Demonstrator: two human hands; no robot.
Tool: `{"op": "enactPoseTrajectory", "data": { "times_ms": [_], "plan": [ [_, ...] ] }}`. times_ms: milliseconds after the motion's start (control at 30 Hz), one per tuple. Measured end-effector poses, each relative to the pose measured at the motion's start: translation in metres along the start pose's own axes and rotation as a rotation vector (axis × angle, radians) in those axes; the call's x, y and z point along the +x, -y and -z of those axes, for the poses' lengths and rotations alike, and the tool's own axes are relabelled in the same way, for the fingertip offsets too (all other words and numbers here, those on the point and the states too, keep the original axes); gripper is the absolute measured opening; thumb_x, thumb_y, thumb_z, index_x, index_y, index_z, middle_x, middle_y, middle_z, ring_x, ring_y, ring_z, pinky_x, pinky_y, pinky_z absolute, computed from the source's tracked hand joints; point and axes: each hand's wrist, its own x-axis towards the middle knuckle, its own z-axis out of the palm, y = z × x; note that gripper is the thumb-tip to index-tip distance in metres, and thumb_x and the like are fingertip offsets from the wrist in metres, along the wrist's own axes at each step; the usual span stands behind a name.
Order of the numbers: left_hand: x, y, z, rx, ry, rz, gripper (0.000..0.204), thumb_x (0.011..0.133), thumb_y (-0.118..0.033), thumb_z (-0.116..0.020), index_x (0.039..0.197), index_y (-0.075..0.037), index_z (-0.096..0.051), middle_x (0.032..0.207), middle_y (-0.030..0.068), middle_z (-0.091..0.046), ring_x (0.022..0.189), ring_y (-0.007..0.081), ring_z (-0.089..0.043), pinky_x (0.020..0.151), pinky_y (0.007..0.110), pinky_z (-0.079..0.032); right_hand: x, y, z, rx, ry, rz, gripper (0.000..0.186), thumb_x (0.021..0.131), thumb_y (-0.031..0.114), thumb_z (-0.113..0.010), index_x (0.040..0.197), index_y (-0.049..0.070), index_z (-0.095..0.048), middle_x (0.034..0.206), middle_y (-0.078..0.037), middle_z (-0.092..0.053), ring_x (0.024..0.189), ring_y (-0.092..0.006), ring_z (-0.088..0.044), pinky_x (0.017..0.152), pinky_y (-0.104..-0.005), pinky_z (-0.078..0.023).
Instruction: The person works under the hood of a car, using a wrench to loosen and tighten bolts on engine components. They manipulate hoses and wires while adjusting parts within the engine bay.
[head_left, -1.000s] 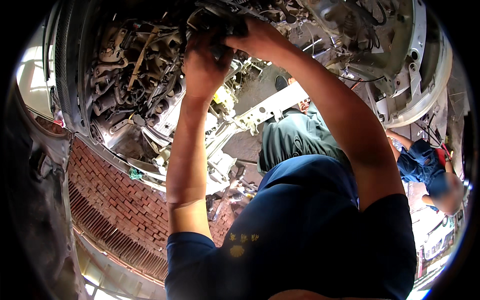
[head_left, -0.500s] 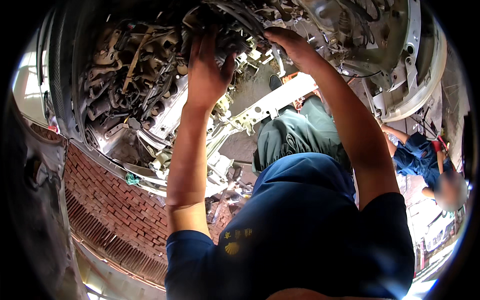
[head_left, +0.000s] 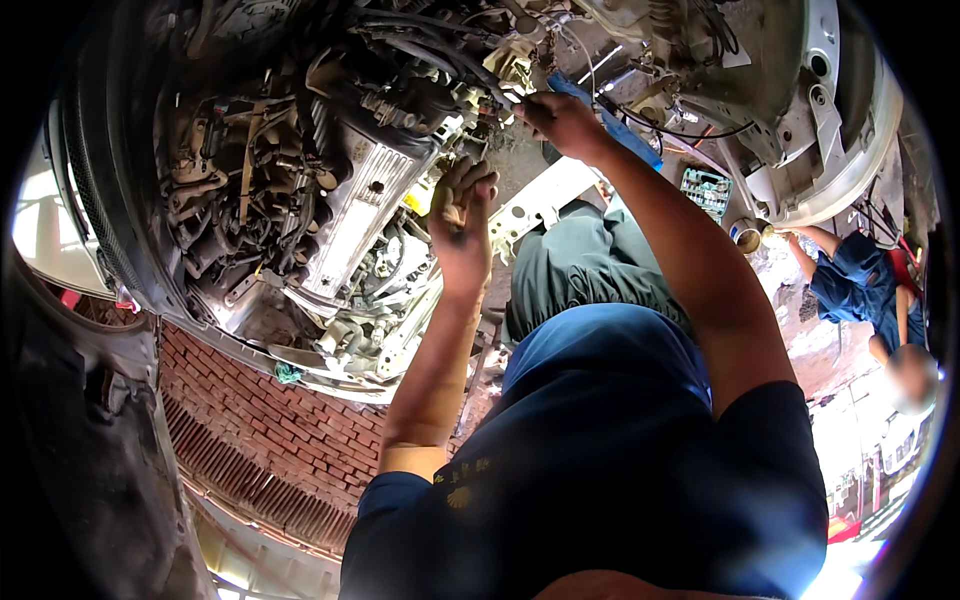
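Observation:
In an open engine bay, my right hand [head_left: 566, 124] is closed with its fingertips on the end of a black hose [head_left: 485, 75]. That hose runs up and left over the engine. My left hand [head_left: 463, 215] is lifted just in front of the engine, with fingers loosely bent and apart and nothing visible in them. Dark smudges mark its skin. Beside it lies the engine's ribbed silver cover [head_left: 360, 205]. A pale metal crossbar [head_left: 545, 205] stretches between my hands and my legs.
Hoses and brackets crowd the engine bay [head_left: 215, 190] on the left. At right are a blue bar [head_left: 625, 135], a tool case with sockets [head_left: 706, 192] and a pale car body panel [head_left: 830, 170]. A person in blue [head_left: 860, 285] works at far right, near a round tin [head_left: 745, 236].
My left hand has come out of the dark hoses, down and to the right. My right hand has shifted slightly left and down, onto the hose. The view has shifted, showing the tool case.

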Motion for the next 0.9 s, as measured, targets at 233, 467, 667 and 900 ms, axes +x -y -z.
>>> {"op": "enactPoseTrajectory", "data": {
  "times_ms": [233, 467, 667, 900],
  "plan": [
    [-0.003, 0.044, -0.003, 0.214, 0.019, 0.071, 0.031, 0.101, -0.005, -0.06, 0.13, 0.006, -0.059, 0.11, 0.0138, -0.073, 0.096, 0.018, -0.07, 0.086, 0.029, -0.056, -0.015, -0.004, -0.037, -0.161, 0.09, 0.157, 0.037, 0.103, 0.039, -0.062, 0.099, 0.003, -0.069, 0.081, -0.021, -0.067, 0.071, -0.0373, -0.065, 0.069, -0.0474, -0.05],
    [-0.009, 0.039, -0.002, 0.186, -0.019, 0.195, 0.036, 0.103, -0.015, -0.06, 0.134, 0.005, -0.059, 0.117, 0.0129, -0.071, 0.101, 0.0196, -0.07, 0.089, 0.03, -0.056, 0.004, -0.021, -0.04, -0.3, 0.025, 0.174, 0.039, 0.103, 0.041, -0.062, 0.096, 0.002, -0.068, 0.087, -0.022, -0.067, 0.081, -0.0376, -0.067, 0.073, -0.0472, -0.05],
    [-0.009, 0.043, -0.003, 0.172, -0.007, 0.192, 0.043, 0.104, -0.019, -0.06, 0.139, 0.007, -0.054, 0.121, 0.0131, -0.068, 0.107, 0.0185, -0.067, 0.095, 0.031, -0.053, -0.013, -0.007, -0.005, 0.162, 0.092, -0.042, 0.043, 0.1, 0.042, -0.068, 0.122, 0.005, -0.068, 0.099, -0.014, -0.07, 0.088, -0.0235, -0.065, 0.079, -0.0382, -0.052],
    [0.001, 0.041, -0.027, -0.148, 0.084, 0.33, 0.068, 0.101, -0.027, -0.069, 0.153, 0.003, -0.036, 0.129, 0.0121, -0.062, 0.123, 0.0172, -0.055, 0.11, 0.035, -0.041, -0.063, 0.033, 0.021, 0.401, 0.132, 0.073, 0.028, 0.103, 0.024, -0.064, 0.119, 0.002, -0.063, 0.099, -0.012, -0.07, 0.089, -0.0215, -0.069, 0.081, -0.0345, -0.053]
  ]
}}
